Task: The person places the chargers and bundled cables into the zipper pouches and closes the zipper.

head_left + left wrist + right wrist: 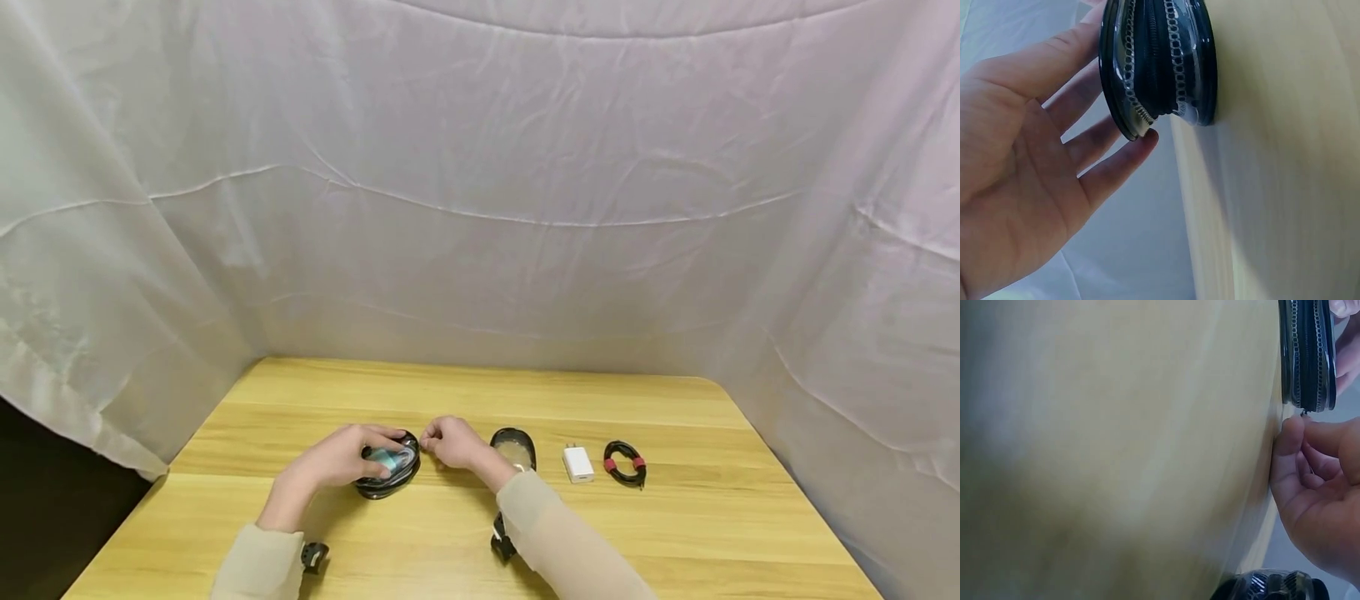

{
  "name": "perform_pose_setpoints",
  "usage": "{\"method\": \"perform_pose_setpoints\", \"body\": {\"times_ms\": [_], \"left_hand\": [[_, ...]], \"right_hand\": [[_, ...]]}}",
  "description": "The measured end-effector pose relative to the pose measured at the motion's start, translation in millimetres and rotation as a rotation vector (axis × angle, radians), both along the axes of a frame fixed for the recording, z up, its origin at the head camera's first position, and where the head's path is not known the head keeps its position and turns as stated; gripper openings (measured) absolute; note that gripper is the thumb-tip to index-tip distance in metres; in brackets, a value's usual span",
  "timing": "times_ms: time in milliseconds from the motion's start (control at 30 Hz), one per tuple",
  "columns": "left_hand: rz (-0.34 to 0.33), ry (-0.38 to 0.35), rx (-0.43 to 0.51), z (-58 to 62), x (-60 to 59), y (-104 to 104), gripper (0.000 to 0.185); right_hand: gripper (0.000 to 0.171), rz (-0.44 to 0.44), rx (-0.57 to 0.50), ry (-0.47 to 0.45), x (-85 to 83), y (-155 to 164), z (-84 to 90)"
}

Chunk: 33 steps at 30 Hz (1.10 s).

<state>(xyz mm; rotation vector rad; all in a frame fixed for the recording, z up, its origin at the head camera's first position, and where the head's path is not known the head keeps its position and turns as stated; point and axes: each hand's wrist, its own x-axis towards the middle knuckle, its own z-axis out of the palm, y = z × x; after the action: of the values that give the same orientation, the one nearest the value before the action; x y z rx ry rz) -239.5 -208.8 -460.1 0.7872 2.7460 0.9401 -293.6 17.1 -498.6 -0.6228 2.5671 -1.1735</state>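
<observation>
A small rounded zippered case [405, 472], clear with black edges and something bluish inside, lies on the left half of the table. My left hand [341, 454] holds it from above, fingers and thumb spread over its top. The left wrist view shows the case's black zipper [1154, 56] edge-on, with fingertips at the rim. On the case's right side, my right hand [453, 442] pinches the zipper pull [1304, 413] between thumb and forefinger at the end of the closed-looking zipper.
A second clear, black-edged case [514, 442] lies partly behind my right forearm. Farther right are a white charger plug [577, 464] and a coiled black cable [625, 464] with red ties. Pale curtains [480, 275] surround the wooden table [720, 533].
</observation>
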Motion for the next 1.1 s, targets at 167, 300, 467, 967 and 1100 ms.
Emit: {"method": "perform_pose_setpoints", "body": {"times_ms": [167, 300, 467, 967, 1100], "left_hand": [[0.007, -0.021, 0.008, -1.3, -0.1, -0.2, 0.040], [0.022, -0.037, 0.018, -2.7, -0.9, 0.1, 0.039], [0.037, -0.054, 0.022, -3.8, -1.7, -0.6, 0.038], [0.086, -0.087, 0.026, -4.5, -2.0, 1.7, 0.037], [0.087, -0.087, 0.022, -5.5, -2.1, 2.1, 0.037]], "right_hand": [[0.013, 0.022, -0.035, -0.056, -0.4, 3.0, 0.1], [0.012, 0.026, -0.059, -0.075, -0.7, 5.1, -1.6], [0.012, 0.035, -0.055, -0.062, -1.7, 6.5, -3.9], [0.009, 0.049, -0.084, -0.086, -5.4, 10.1, -4.4], [0.009, 0.050, -0.076, -0.082, -4.7, 9.5, -3.5]]}}
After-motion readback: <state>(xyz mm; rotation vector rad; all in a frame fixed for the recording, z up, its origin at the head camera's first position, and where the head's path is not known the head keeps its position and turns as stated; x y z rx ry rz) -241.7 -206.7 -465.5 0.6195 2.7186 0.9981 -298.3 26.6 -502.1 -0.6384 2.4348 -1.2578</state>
